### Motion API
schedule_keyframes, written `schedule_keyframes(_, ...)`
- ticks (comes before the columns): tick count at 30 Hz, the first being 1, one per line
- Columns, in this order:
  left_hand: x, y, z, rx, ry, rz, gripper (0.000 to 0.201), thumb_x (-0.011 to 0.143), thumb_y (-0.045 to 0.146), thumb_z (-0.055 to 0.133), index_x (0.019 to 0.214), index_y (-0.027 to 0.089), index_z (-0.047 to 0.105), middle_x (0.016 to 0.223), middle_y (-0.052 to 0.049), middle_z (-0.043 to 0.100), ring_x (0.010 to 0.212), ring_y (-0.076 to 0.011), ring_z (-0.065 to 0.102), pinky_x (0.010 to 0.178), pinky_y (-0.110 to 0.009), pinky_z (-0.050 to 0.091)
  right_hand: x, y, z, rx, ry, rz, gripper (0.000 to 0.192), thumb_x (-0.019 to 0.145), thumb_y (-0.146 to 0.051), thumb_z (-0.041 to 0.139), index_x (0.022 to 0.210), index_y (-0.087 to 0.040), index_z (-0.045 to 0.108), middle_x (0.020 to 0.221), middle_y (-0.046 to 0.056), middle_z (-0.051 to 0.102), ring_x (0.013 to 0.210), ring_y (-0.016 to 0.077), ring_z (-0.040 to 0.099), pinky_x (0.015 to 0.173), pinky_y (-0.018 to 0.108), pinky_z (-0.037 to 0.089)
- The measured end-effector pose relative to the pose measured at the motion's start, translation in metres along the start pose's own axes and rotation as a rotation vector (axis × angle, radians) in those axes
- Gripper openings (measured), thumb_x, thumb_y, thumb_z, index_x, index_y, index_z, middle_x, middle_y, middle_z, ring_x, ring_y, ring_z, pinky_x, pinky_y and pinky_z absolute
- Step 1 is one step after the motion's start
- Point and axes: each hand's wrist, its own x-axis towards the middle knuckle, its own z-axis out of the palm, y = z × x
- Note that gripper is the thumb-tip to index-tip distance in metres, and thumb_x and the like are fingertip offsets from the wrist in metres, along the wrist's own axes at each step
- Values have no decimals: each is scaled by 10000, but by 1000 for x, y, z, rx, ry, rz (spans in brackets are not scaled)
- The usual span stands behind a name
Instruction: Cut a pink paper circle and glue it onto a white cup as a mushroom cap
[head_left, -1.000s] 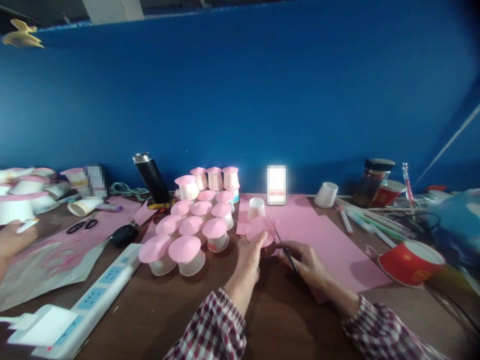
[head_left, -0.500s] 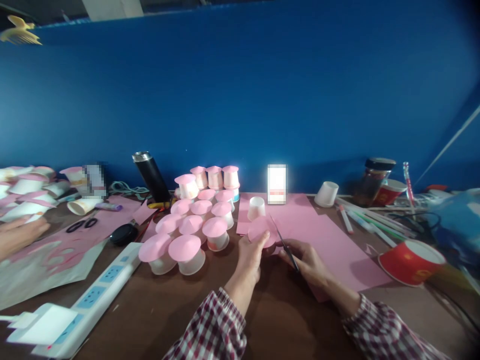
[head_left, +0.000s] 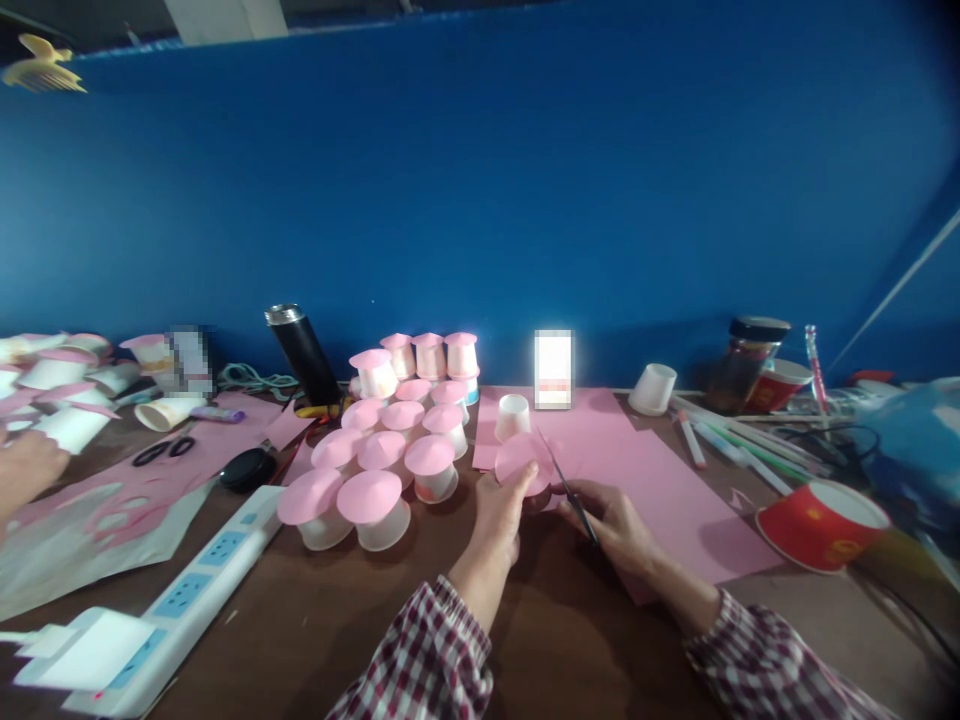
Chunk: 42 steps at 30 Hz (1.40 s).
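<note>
My left hand (head_left: 501,515) is closed on a round pink paper disc (head_left: 520,462), thumb on its upper face. My right hand (head_left: 619,525) is closed round a slim dark pair of scissors (head_left: 573,492), seen edge-on. The blades point up and left along the disc's right edge; whether they touch the paper I cannot make out. Just behind the disc stands an upturned white paper cup (head_left: 514,416). To the left of my hands, several upturned cups topped with pink paper cones (head_left: 373,496) stand in a cluster.
Pink paper sheets (head_left: 675,500) lie to the right, near a red paper cup (head_left: 817,525) and several markers (head_left: 691,438). A white power strip (head_left: 184,595), a black flask (head_left: 302,355) and another person's hand (head_left: 30,465) are on the left. A lit phone (head_left: 553,370) stands behind.
My hands, the disc and the scissors have hardly moved. At the far left, the other person's hand has shifted left, away from the cup beside it.
</note>
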Motion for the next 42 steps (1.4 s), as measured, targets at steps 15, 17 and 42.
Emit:
schedule_keyframes(15,1,1,0,11,19,-2,318,610,319,756,796,82,655,607,-33,640,487,-94,531,488,-225,411,0,5,1,-22,8,24,395,793,-427,627,1050,-130,671,767,48,686,603,143,571,496,213,441)
schedule_keyframes(17,0,2,1,9,15,-2,320,610,316,757,800,79,655,610,-36,642,498,-100,543,495,-227,420,0,4,1,-14,2,27,379,800,-420,620,1043,-134,673,766,46,682,615,146,574,506,213,445)
schedule_keyframes(42,7,-7,-5,44,-43,42,367,649,358,728,858,62,670,689,-89,670,568,-138,591,537,-249,449,0,5,1,-3,-14,9,395,817,-451,585,1049,-144,672,795,68,678,589,138,559,488,214,450)
